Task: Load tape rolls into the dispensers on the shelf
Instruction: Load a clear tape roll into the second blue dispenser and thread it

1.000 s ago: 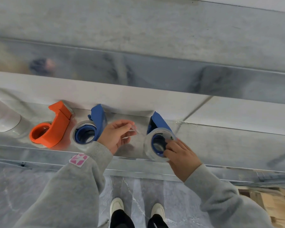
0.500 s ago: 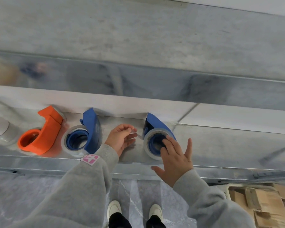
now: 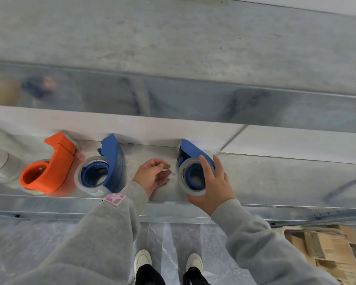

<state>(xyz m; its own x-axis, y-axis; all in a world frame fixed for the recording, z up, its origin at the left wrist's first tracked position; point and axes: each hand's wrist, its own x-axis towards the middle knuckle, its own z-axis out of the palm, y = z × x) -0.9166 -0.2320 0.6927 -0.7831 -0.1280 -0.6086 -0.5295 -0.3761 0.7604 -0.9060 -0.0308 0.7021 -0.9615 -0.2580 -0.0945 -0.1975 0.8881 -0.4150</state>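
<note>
I see the metal shelf (image 3: pixel 286 182) bearing a middle blue dispenser (image 3: pixel 113 161), an orange dispenser (image 3: pixel 58 167) just left of it, a second blue dispenser (image 3: pixel 190 149) to its right.

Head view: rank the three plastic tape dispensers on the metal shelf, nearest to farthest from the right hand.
1. Right-end blue plastic dispenser, at the right hand.
2. Middle blue plastic dispenser, beyond the left hand.
3. Orange plastic dispenser, far left.

"What's this one wearing?"
"A grey fleecy sweatshirt. The left sleeve (image 3: pixel 103 233) and the right sleeve (image 3: pixel 255 243) are both ribbed at the wrist."
"Any markings?"
"A pink patch (image 3: pixel 114 199) with a white star-like shape, on the left one near the wrist. Black trousers (image 3: pixel 150 274) and white shoes (image 3: pixel 142 260)."
</note>
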